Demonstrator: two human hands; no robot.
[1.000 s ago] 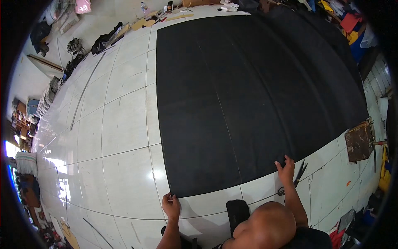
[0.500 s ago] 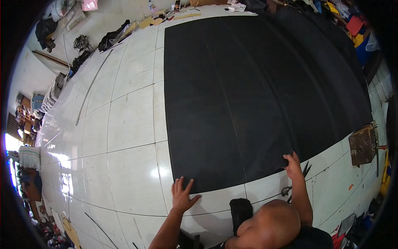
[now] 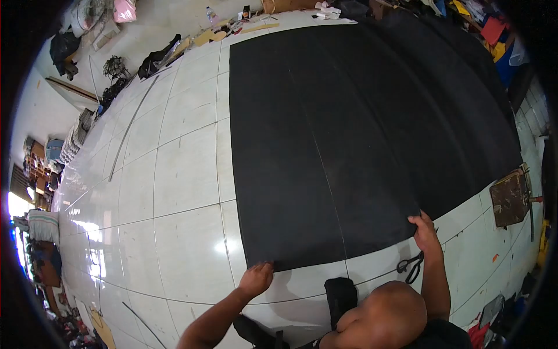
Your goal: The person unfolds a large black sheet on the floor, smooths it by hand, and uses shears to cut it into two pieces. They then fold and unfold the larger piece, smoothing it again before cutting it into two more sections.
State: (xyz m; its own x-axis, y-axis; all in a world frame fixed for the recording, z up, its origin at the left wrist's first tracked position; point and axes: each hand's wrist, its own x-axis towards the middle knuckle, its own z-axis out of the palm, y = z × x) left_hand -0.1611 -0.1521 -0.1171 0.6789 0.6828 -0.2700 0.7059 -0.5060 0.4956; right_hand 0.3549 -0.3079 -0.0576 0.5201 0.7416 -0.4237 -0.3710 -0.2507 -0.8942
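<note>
Left hand (image 3: 256,279) and right hand (image 3: 424,232) pinch the black sheet (image 3: 349,134) by its near edge, fingers curled; best pull evenly, low.

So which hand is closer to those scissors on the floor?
The right hand, on the near edge of the black fabric: the scissors lie just beside it. The left hand is at the fabric's corner.

The sheet (image 3: 349,134) lies on the floor (image 3: 174,174) before me; scissors (image 3: 411,266) lie just off its near edge, a board (image 3: 510,198) farther right.
</note>
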